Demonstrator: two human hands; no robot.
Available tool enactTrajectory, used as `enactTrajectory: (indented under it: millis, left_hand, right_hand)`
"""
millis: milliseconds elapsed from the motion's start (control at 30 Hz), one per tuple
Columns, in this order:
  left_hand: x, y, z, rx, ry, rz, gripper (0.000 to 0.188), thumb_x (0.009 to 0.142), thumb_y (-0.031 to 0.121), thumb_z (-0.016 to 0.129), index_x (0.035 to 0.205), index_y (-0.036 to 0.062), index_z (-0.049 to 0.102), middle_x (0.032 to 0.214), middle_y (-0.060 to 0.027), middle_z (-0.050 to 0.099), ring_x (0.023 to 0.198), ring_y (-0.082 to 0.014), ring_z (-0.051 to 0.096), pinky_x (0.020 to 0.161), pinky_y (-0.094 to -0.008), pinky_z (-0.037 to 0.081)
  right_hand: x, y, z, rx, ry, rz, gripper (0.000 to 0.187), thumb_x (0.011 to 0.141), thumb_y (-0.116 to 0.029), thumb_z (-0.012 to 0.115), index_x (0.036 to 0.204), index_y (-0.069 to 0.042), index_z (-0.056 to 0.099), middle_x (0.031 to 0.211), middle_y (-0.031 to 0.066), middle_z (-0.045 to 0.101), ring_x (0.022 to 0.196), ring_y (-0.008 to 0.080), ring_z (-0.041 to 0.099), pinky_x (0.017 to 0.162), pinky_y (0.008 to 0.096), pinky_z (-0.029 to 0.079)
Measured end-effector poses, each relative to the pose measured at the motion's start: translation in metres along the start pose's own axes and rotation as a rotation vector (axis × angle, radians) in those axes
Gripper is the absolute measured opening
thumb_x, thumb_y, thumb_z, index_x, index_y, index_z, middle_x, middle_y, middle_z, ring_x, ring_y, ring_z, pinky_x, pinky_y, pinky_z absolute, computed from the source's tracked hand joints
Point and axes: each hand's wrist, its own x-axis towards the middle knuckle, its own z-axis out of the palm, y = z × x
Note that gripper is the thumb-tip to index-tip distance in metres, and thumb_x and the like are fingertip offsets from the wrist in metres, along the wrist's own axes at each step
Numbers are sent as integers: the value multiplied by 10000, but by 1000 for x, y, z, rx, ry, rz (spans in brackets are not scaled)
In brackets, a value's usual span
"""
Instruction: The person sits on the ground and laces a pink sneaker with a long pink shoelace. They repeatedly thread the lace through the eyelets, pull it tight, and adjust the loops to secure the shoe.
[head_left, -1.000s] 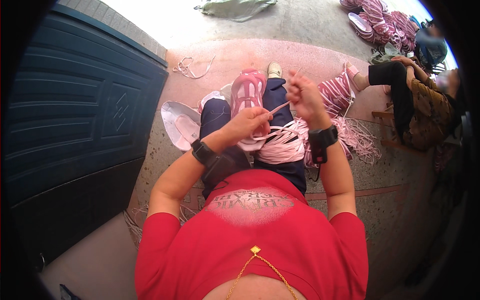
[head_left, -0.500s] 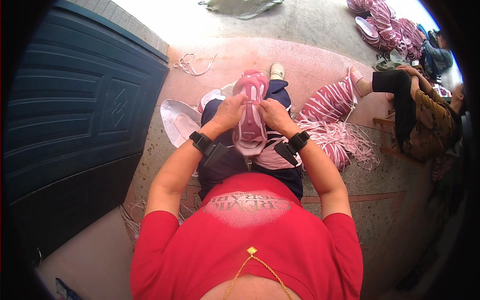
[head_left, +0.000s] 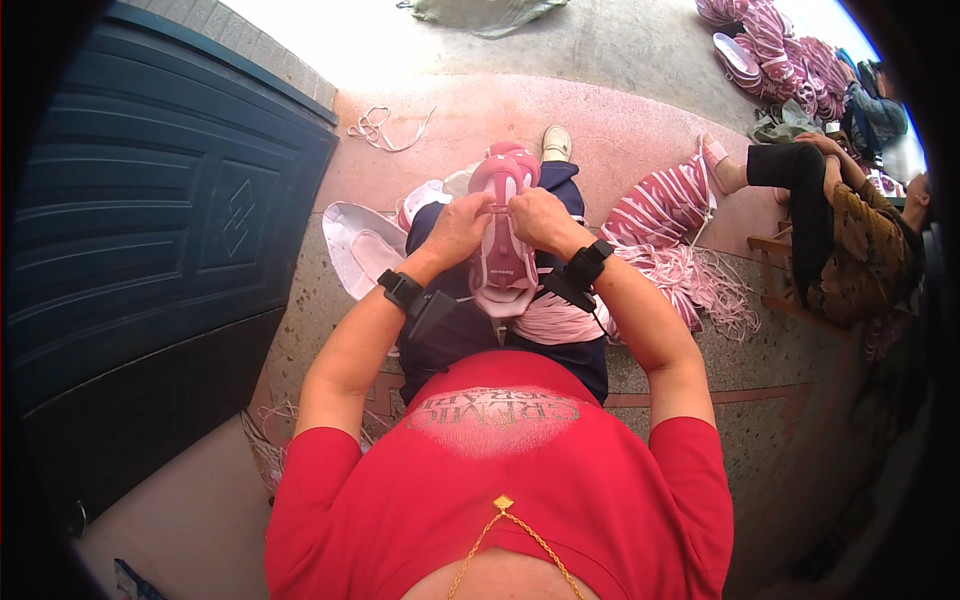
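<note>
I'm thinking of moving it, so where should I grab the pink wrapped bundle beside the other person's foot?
Probably across the middle of the wrapped bundle, with your right hand coming from above: it lies lengthwise with its top exposed, the foot is close to its far end, and loose strands spread beside its near end.

A blue door (head_left: 150, 215) and pink shoe-part bundles (head_left: 790, 65) suggest a doorstep workplace.

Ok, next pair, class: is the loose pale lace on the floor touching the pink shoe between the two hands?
Apart: the head view shows pink floor between the loose pale lace and the pink shoe.
</note>
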Motion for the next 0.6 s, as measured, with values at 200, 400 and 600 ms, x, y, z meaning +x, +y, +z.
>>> enactTrajectory:
  millis: [200,400,600]
  left_hand:
    - [-1,-1,-1,-35,-11,-24,273,851,82,603,1112,4,581,931,-173,672,881,-265,664,767,-318,508]
    - [0,-4,2,46,17,19,271,851,72,592,1110,-7,579,923,-175,671,882,-269,664,774,-326,508]
    - [0,0,-1,25,9,21,248,860,57,548,1097,-11,580,897,-178,666,861,-289,658,763,-345,504]
  right_hand:
    - [2,4,9,0,-2,5,203,780,-127,520,730,23,648,715,223,623,720,373,628,690,442,501]
    - [12,5,7,162,-152,93,224,820,-170,551,774,16,667,745,209,645,707,356,634,653,415,499]
    - [-17,1,17,687,127,253,180,799,-159,662,825,18,677,687,143,649,632,208,622,632,310,490]
